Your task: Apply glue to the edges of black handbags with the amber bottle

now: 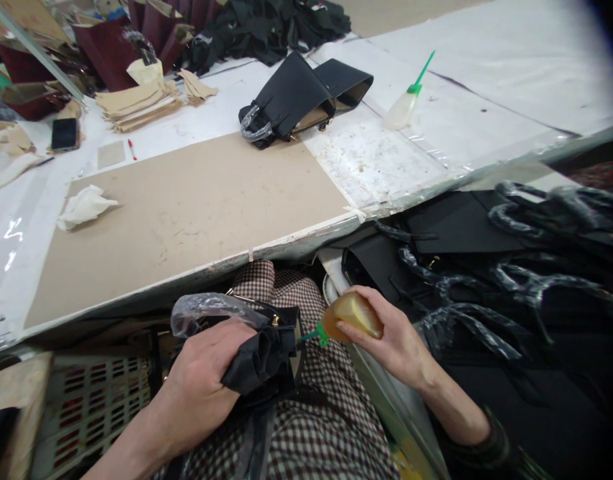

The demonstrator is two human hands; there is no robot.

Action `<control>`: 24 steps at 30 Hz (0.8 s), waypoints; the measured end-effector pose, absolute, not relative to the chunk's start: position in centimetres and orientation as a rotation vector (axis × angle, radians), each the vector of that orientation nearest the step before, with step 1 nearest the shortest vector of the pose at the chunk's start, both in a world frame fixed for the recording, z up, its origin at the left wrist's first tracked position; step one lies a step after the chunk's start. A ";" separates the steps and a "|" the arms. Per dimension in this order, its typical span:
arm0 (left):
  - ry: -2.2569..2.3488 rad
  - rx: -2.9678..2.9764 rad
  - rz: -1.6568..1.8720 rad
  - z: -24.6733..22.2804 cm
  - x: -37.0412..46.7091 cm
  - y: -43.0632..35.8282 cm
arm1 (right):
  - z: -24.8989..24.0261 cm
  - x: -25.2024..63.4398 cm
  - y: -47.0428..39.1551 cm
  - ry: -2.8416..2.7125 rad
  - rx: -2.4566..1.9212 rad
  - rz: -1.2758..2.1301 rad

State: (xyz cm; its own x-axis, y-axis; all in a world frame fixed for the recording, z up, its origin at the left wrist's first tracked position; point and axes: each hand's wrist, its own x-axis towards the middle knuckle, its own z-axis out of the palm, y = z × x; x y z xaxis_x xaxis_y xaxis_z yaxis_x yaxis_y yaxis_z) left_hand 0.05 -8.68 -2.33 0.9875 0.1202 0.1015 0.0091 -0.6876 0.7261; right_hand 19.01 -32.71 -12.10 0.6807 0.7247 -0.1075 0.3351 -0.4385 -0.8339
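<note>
On my lap, my left hand [206, 363] grips a black handbag [263, 357], bunching its dark fabric under the fingers. A plastic-wrapped handle [211, 312] arches over the top of the bag, and a bit of gold hardware shows near it. My right hand [386, 337] is wrapped round a squeeze bottle [350, 317] of amber liquid, tilted to the left. The bottle's green nozzle reaches the bag's open edge; its very tip is hard to make out there.
Black bags [316, 90] and another squeeze bottle [403, 107] are on the table, with a beige board [201, 207] and crumpled tissue [86, 205]. Many black bags with wrapped handles [486, 267] lie at right. A plastic crate [96, 400] stands lower left.
</note>
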 end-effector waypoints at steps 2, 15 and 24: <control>0.052 2.347 0.227 -2.4 -0.7 -9.0 | -11.8 18.9 -33.0 -0.755 -2.061 0.587; -0.101 2.366 0.184 -3.7 -4.6 -10.6 | -10.8 18.0 -32.4 -0.641 -2.112 0.737; -0.104 2.369 0.152 -3.9 -4.4 -10.5 | -10.6 17.7 -32.9 -0.343 -1.861 1.084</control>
